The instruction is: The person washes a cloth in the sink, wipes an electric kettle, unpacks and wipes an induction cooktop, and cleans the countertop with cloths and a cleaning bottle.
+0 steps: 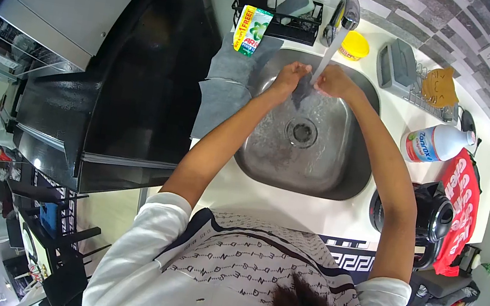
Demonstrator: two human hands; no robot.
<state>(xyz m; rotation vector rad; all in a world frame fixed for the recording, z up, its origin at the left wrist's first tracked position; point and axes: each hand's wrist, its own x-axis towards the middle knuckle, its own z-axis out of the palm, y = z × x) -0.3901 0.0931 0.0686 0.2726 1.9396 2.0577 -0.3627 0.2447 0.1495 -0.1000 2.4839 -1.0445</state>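
Observation:
My left hand and my right hand are at the far end of a steel sink. Between them hangs a dark, wet piece of cloth, pinched by the fingers of both. Water from the chrome faucet runs down onto the cloth and my right hand's fingers. Below the cloth, the drain lies in the wet basin. How much of the cloth is bunched inside my fingers is hidden.
Grey cloths and a detergent packet lie left of the sink, near a black caddy. A yellow tub stands behind. To the right are a white bleach bottle, a black kettle and a red bag.

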